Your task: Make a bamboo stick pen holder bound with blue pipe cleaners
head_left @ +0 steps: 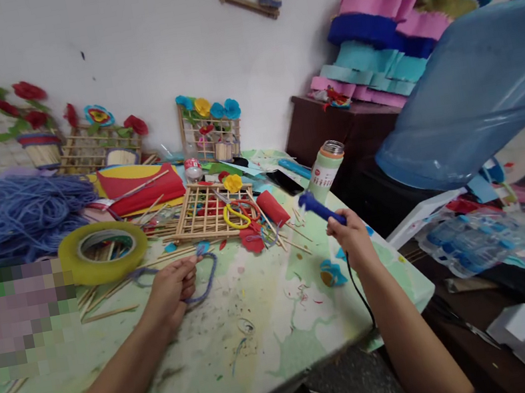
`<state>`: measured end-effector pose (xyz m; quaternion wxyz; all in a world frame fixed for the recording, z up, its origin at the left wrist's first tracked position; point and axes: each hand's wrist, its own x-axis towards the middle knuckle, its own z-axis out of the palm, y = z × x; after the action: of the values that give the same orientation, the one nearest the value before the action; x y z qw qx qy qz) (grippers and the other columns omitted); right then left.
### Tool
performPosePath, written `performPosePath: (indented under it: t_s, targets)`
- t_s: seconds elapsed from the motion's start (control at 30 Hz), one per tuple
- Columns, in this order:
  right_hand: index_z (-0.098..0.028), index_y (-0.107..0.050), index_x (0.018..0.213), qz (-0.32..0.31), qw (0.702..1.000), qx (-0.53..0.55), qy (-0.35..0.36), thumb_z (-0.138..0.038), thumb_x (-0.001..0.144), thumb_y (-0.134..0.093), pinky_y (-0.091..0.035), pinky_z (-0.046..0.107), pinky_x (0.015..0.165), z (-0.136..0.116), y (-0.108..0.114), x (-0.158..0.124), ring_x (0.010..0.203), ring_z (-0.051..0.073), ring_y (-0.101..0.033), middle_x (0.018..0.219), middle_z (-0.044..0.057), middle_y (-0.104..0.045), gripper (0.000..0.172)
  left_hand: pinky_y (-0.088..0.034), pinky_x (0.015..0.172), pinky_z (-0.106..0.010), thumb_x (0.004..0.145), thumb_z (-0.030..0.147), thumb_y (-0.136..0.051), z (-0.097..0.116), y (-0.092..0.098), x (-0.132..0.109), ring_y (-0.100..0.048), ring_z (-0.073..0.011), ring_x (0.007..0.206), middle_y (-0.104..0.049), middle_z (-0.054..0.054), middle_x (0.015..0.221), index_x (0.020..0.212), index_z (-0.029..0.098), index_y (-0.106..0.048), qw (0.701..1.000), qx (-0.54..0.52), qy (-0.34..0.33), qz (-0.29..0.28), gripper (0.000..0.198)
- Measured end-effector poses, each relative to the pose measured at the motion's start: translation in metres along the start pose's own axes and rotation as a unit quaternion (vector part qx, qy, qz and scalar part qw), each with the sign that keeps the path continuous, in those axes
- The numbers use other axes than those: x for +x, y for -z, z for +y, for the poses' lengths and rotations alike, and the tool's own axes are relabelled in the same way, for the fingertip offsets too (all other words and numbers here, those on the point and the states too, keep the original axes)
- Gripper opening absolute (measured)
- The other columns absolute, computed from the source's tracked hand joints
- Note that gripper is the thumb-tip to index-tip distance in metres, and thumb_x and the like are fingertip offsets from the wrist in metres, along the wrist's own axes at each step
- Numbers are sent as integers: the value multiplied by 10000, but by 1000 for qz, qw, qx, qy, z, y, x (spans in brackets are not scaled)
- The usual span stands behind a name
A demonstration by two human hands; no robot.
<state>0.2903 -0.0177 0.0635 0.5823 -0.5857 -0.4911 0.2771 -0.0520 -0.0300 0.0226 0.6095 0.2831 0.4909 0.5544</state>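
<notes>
Just past the right hand: a pale green bottle (326, 171) stands tilted in the view, its metal mouth uncovered; what it holds cannot be seen.
Far right of the right hand: a big translucent blue water jug (472, 92) lies on its side, off the table (276, 329); no contents show through it.
Tool: a blue glue tool (316, 207) sits in the right hand (353, 239), above the table's right edge.
Tool axis: its long axis runs from the fist up and away to the left, and its tip points toward the bottle, just short of it.
Cord: a black cord (359, 291) drops from under the fist, over the table edge.
Right hand grip: fingers wrapped tight round the tool's handle.
Left hand: the left hand (173, 290) lies palm down on the table, fingers loosely curled, their tips on a blue yarn loop (208, 277); whether they pinch it cannot be told.
Beyond the left hand: a yellow tape roll (102, 252) lies flat, and a wooden lattice frame (204, 210) carries yellow scissors (237, 216).
</notes>
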Motion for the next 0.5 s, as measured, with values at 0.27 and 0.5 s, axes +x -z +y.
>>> performPosePath:
  t_s: [0.27,0.5]
  targets:
    - [-222,-454,1036,-131,965,225,-15,-401,750,-646,-333,211,442,-43,-81,-29,464,73,-412,633,-63,-499,389,-101,353,-143,614,312,-719,-2,1,2,-160,-7,366,-305,107,479,675,141,-515,999,29,-24,-5,273]
    - [-162,-542,885,-265,961,85,2,-672,712,-561,-395,245,510,2,-123,-50,515,105,-467,586,-20,-521,539,-112,371,-185,638,414,-698,-9,2,4,-171,-34,366,-284,111,457,730,135,-590,991,115,-68,31,314]
